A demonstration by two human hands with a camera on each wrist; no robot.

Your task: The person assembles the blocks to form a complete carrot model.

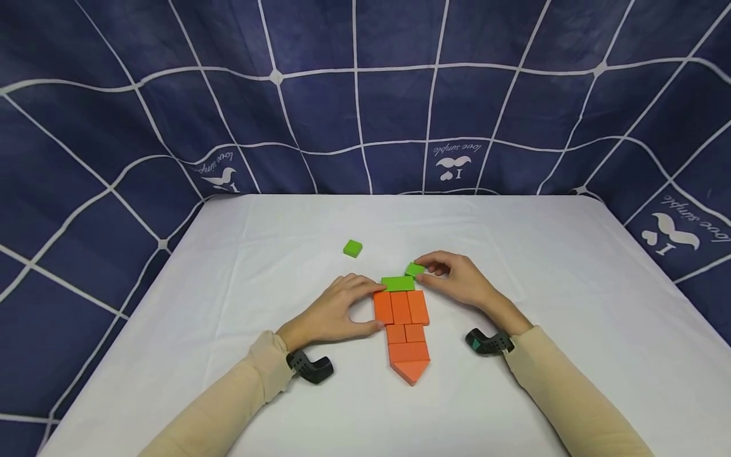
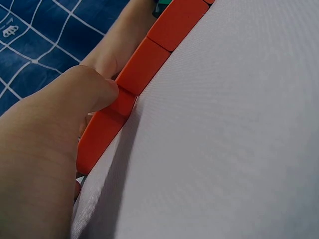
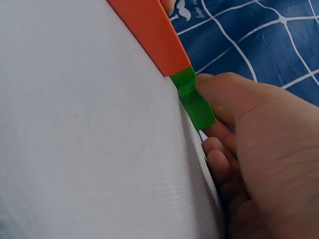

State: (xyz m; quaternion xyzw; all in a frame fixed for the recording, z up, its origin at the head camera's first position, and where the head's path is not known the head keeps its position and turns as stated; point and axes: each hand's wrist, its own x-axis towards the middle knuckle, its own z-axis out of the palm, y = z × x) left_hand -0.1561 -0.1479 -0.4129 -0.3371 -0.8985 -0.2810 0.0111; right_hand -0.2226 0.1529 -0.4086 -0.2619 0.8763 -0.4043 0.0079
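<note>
Several orange and green blocks lie flat together on the white cloth in a narrow shape. My left hand [image 1: 337, 311] holds the upper left orange block [image 1: 383, 307] by its ends, thumb at the near corner and index finger at the far one, beside a long green block [image 1: 398, 284]. In the left wrist view the thumb presses on the orange blocks' side [image 2: 102, 139]. A small green block [image 1: 415, 270] is pinched between the thumb and fingers of my right hand [image 1: 457, 277], right at the long block's far right corner. The right wrist view shows this small block [image 3: 200, 112] too.
Another small green block [image 1: 353, 248] lies apart, farther back and left. An orange pointed block [image 1: 410, 371] forms the near end of the shape. Behind the white-covered table [image 1: 228, 254] hangs a dark blue curtain [image 1: 394, 108] with white lines.
</note>
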